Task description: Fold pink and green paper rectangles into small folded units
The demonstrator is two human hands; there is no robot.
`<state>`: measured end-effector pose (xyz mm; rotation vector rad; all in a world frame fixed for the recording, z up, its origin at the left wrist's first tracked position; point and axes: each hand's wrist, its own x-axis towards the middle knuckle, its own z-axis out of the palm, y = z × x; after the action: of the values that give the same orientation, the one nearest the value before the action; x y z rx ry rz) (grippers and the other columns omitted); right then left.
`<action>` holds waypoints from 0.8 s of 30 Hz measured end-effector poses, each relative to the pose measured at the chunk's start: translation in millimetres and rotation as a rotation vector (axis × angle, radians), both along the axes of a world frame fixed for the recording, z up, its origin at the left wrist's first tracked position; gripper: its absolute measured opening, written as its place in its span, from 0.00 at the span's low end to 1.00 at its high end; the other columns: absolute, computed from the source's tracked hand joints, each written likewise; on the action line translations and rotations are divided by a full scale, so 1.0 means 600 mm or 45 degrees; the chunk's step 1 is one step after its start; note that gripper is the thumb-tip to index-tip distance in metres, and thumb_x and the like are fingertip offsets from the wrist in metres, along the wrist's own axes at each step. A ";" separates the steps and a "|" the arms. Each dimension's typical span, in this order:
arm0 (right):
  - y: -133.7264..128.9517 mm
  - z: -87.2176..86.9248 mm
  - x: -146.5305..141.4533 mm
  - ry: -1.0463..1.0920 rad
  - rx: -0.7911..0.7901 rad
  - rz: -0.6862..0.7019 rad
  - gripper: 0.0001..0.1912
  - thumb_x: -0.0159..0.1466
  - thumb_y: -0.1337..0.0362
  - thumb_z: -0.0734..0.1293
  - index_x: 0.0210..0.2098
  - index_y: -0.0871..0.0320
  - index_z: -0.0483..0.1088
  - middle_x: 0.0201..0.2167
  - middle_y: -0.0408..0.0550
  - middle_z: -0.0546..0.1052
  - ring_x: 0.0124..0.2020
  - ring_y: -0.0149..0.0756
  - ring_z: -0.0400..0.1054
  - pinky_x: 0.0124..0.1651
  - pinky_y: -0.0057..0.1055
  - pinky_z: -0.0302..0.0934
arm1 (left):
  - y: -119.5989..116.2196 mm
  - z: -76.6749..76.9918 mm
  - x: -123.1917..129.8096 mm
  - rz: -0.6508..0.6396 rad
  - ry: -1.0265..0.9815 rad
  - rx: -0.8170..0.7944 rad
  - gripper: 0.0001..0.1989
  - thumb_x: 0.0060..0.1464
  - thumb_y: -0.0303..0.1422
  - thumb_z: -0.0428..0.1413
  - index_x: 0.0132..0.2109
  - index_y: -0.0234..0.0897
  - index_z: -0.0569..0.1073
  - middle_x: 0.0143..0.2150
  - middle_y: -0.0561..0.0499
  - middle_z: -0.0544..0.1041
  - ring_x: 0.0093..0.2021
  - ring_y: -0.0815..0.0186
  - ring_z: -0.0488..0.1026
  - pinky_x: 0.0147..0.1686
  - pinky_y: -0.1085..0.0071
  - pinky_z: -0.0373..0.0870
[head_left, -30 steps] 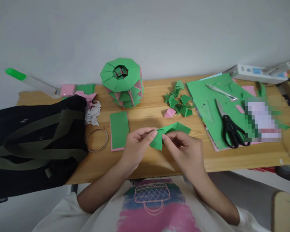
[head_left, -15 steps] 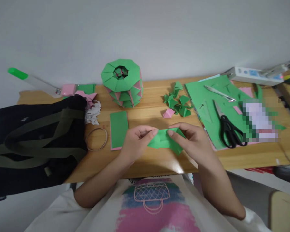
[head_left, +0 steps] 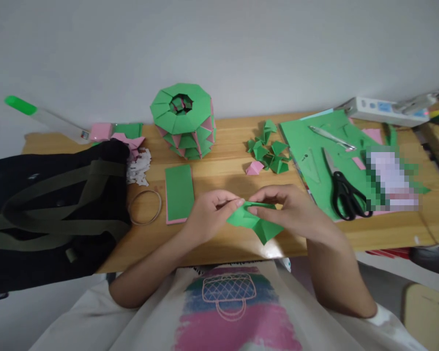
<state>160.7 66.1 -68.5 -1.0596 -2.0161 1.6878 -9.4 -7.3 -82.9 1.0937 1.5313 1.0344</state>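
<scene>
A creased green paper [head_left: 265, 229] is held between both hands over the front of the table. My left hand [head_left: 212, 214] pinches its left end between thumb and fingers. My right hand [head_left: 289, 209] grips the upper right part, thumb on top, and its fingertips are close to those of my left hand. A folded corner of the paper points down toward the table edge. Left of my left hand lies a stack of green and pink paper rectangles [head_left: 179, 192]. Several small folded green pieces [head_left: 274, 151] and a pink one [head_left: 254, 168] lie beyond my hands.
A round green and pink paper model [head_left: 185, 122] stands near the wall. A black bag [head_left: 54, 209] and a rubber ring [head_left: 145, 207] lie left. Black scissors [head_left: 346, 190] and a pen [head_left: 332, 137] rest on green sheets [head_left: 296, 131] at right, near a power strip [head_left: 380, 111].
The paper has tilted and changed shape, its folded corner now hanging lower. My right hand has turned and its wrist is bent more. The view has shifted slightly.
</scene>
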 end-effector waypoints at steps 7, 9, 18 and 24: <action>0.005 -0.003 -0.003 -0.053 -0.025 0.017 0.13 0.57 0.55 0.69 0.27 0.59 0.76 0.23 0.43 0.77 0.24 0.29 0.67 0.27 0.25 0.62 | -0.001 -0.001 -0.007 -0.128 0.045 -0.020 0.09 0.52 0.34 0.56 0.31 0.34 0.79 0.30 0.50 0.81 0.31 0.67 0.75 0.31 0.74 0.69; 0.006 -0.006 0.000 -0.045 -0.067 0.020 0.15 0.58 0.53 0.68 0.27 0.59 0.76 0.23 0.43 0.76 0.23 0.29 0.67 0.26 0.25 0.62 | -0.001 -0.004 -0.010 -0.160 -0.010 -0.056 0.09 0.52 0.34 0.56 0.34 0.33 0.79 0.33 0.49 0.82 0.32 0.67 0.76 0.32 0.73 0.70; 0.006 -0.011 0.009 0.003 -0.103 0.096 0.07 0.58 0.60 0.69 0.33 0.56 0.77 0.31 0.43 0.80 0.32 0.32 0.73 0.34 0.28 0.66 | -0.002 -0.005 -0.017 -0.186 -0.072 -0.041 0.10 0.52 0.34 0.56 0.37 0.34 0.79 0.36 0.49 0.83 0.34 0.67 0.77 0.34 0.74 0.71; 0.005 -0.008 0.004 0.008 -0.076 0.040 0.06 0.58 0.60 0.69 0.29 0.56 0.76 0.26 0.42 0.78 0.28 0.30 0.71 0.31 0.26 0.64 | -0.002 -0.002 -0.019 -0.216 -0.089 -0.058 0.10 0.52 0.34 0.56 0.37 0.34 0.79 0.35 0.49 0.82 0.33 0.68 0.76 0.33 0.75 0.70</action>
<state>163.1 68.9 -73.3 -1.0459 -2.0001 1.7754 -20.8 -8.4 -84.2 1.1237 1.3752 0.9084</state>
